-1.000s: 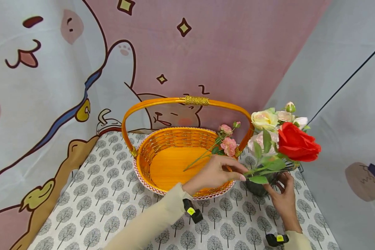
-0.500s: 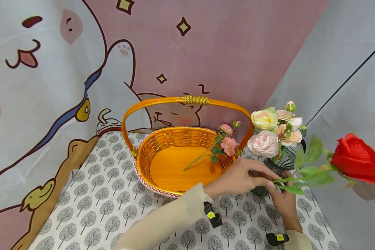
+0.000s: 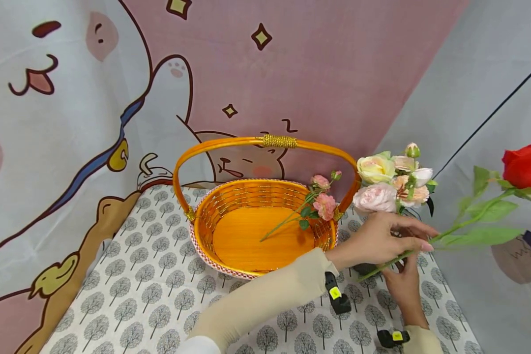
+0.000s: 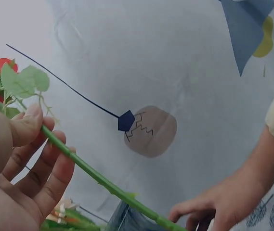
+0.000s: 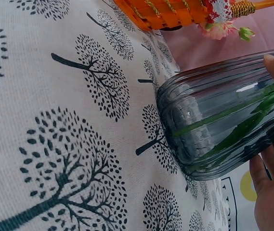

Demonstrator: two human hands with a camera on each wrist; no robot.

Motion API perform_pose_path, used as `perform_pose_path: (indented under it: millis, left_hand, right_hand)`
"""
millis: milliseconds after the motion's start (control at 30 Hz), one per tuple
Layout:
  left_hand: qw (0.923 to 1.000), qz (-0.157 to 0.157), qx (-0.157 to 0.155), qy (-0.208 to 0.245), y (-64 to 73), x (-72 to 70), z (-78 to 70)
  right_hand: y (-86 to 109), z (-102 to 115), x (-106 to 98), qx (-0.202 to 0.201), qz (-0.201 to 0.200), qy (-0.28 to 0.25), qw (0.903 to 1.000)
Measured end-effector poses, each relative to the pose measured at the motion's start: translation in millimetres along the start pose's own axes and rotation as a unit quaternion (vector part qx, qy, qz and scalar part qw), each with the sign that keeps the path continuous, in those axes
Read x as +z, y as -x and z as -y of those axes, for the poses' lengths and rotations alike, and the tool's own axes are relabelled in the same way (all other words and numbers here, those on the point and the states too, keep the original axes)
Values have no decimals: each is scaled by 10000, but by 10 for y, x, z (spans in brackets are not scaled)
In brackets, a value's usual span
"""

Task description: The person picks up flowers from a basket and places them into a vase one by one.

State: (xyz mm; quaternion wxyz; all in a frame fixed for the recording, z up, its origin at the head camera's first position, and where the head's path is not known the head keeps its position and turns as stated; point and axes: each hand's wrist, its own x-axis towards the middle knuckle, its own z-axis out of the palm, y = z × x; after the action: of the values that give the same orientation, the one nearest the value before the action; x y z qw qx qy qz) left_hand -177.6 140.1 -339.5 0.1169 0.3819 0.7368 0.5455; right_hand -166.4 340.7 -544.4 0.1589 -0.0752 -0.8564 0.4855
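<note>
My left hand (image 3: 378, 241) pinches the green stem (image 4: 103, 182) of a red rose (image 3: 528, 169) between thumb and fingers. The bloom points off to the right, and the stem's lower end slants across in front of my right hand (image 3: 404, 285). That right hand grips a dark, see-through glass vase (image 5: 218, 120), thumb on one side and fingers on the other. Green stems show inside the glass. Pale yellow, pink and peach flowers (image 3: 374, 197) rise above the vase, which is mostly hidden by the hands in the head view.
Left of the vase stands an orange woven basket (image 3: 203, 246) with a tall arched handle (image 3: 230, 143). A pink flower spray (image 3: 324, 206) leans inside it on the right. Tree-print cloth (image 3: 159, 295) covers the table, and printed curtains (image 3: 336, 73) hang behind and at the sides.
My left hand has moved right and slightly up with the rose. The bloom first swung down and right away from the other flowers, then rose. My right hand has stayed at the vase.
</note>
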Motion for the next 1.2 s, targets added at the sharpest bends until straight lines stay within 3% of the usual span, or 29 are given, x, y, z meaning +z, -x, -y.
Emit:
perform_pose_path:
  millis: [200, 400, 800, 1067, 1200]
  left_hand:
    - [9988, -478, -79, 90, -180, 73, -69]
    - [9937, -1066, -103, 323, -326, 46, -119]
    - [9914, -1200, 314, 407, -557, -136, -207]
    - [9819, -1656, 604, 687, -704, -226, -226]
    - [9780, -1804, 676, 806, -731, -256, -207]
  right_hand:
    - [2, 33, -9, 92, 30, 133, 9999]
    - [20, 23, 18, 134, -134, 93, 9998]
    - [25, 85, 54, 595, -44, -134, 9981]
    - [28, 83, 64, 289, -165, 50, 9994]
    - [35, 80, 47, 354, -101, -25, 9993]
